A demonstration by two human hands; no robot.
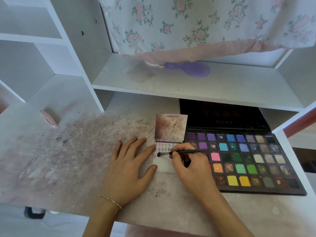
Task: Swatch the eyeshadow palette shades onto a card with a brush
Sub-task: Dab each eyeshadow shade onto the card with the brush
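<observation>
A white card (163, 164) lies on the desk just left of the open eyeshadow palette (242, 161), with a row of small purple and pink swatches along its top edge. My right hand (191, 163) pinches a thin black brush (181, 152); its dark tip touches the card near the left edge. My left hand (130, 166) lies flat with fingers spread, index fingertip and thumb pressing the card's left side. A second, heavily stained card (171, 126) lies just behind the first.
The palette's black lid (222, 115) lies open under a white shelf (188, 86). A purple hairbrush (193, 69) rests on that shelf below a floral cloth (196, 24). Pigment dust stains the desk (77, 142). A pink object (48, 118) sits at far left.
</observation>
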